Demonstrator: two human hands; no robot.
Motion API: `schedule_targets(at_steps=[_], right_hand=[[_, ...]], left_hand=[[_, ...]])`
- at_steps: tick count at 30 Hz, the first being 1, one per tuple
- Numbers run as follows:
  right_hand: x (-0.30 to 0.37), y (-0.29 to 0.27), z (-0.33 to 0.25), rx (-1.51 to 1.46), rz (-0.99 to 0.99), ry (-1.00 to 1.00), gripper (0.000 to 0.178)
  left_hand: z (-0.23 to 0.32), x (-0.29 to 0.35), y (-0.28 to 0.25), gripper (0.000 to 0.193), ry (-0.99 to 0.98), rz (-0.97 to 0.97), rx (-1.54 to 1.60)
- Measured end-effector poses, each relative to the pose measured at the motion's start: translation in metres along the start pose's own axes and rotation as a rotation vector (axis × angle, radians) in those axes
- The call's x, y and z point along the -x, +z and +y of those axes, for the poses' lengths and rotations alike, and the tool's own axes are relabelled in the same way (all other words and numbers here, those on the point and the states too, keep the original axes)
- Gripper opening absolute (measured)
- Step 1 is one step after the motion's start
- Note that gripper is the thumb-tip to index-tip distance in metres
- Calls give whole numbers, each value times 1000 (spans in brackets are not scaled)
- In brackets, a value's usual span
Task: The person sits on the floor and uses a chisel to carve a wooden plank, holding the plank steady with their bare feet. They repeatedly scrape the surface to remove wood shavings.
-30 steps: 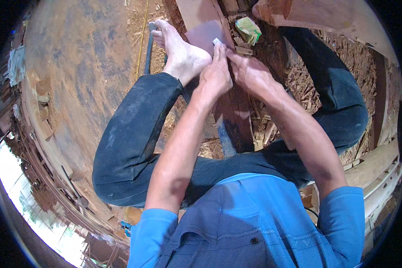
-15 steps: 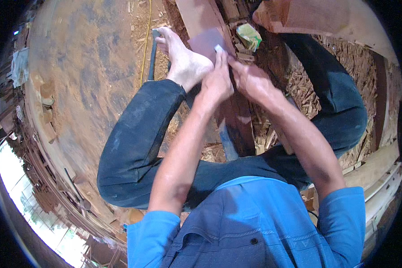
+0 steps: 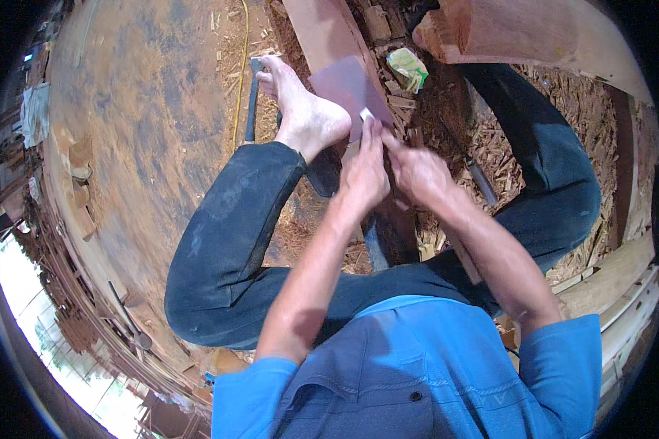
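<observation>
My left hand (image 3: 365, 174) and my right hand (image 3: 419, 174) are close together over a long board (image 3: 322, 29) between my legs. A reddish-brown sheet, like sandpaper (image 3: 340, 82), lies on the board. A bright flat metal tip shows at my left fingertips, against the sheet. It seems to belong to a chisel (image 3: 365, 114), whose wooden handle appears to come out under my right forearm. My left fingers press along it near the tip. The right hand's fingers curl round it, though its middle is hidden. My bare left foot (image 3: 311, 121) rests beside the sheet.
A green and white packet (image 3: 408, 70) lies right of the board. Among wood chips rests a dark-handled tool (image 3: 482, 183). Another long-handled tool (image 3: 252, 102) and a yellow cord (image 3: 241, 73) are left of my foot. A big wooden block (image 3: 527, 33) is at the upper right.
Both hands have drawn back toward my body with the bright tip, uncovering more of the sheet. The dark-handled tool among the chips now shows more fully.
</observation>
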State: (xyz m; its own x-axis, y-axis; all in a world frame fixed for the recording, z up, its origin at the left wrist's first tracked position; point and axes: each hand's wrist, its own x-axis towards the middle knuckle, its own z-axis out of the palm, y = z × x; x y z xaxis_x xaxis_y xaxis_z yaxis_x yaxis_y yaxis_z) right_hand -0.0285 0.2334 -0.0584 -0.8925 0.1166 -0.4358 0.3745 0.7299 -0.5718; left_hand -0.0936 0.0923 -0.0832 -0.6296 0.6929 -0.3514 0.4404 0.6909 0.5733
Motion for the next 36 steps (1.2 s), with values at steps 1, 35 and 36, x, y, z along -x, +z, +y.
schedule_targets(at_steps=[1,35,36], right_hand=[[8,-4,0,37,-105,54,67],[1,-10,-2,-1,-14,20,44],[13,-12,1,10,-40,46,49]], left_hand=[[8,7,2,76,-25,-37,37],[-9,-4,10,84,130,109,-177],[4,3,14,85,52,22,-89]])
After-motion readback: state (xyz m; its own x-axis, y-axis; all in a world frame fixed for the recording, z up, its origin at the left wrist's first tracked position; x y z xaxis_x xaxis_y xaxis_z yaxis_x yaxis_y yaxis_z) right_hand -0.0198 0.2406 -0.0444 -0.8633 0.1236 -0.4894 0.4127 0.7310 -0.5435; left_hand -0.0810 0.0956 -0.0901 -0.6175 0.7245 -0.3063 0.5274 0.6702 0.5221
